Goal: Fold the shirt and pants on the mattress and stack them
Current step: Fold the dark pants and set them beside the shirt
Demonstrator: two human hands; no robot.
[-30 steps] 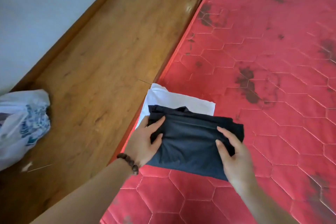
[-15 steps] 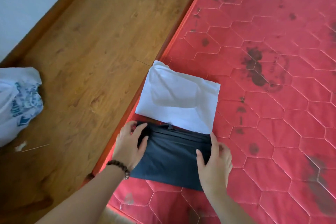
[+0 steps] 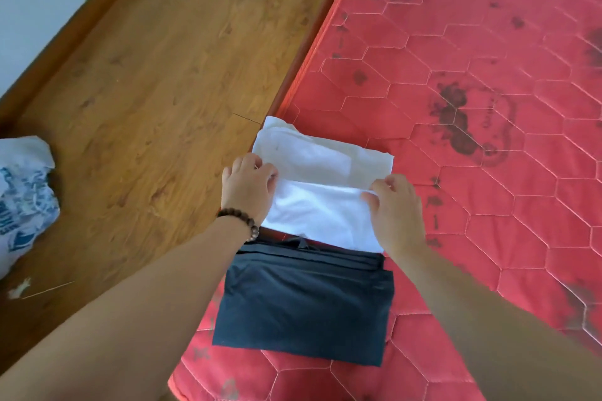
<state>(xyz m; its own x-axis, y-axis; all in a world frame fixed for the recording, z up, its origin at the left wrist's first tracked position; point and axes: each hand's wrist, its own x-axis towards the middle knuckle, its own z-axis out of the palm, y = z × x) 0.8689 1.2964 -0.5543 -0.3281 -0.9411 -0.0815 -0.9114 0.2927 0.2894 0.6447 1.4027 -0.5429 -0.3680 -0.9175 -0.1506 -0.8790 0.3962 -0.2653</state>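
Pinching the folded white cotton shirt (image 3: 321,202) with my left hand (image 3: 249,184) and right hand (image 3: 395,205) (one per end); the folded dark pants (image 3: 304,303) lie just behind my wrists, long axis crosswise.

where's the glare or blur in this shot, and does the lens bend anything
Head view: soft daylight, a pale sheen on the wood floor near the mattress edge; that edge bows from the wide lens; forearms at the bottom look smeared, while the hands on the white shirt stay fairly sharp.
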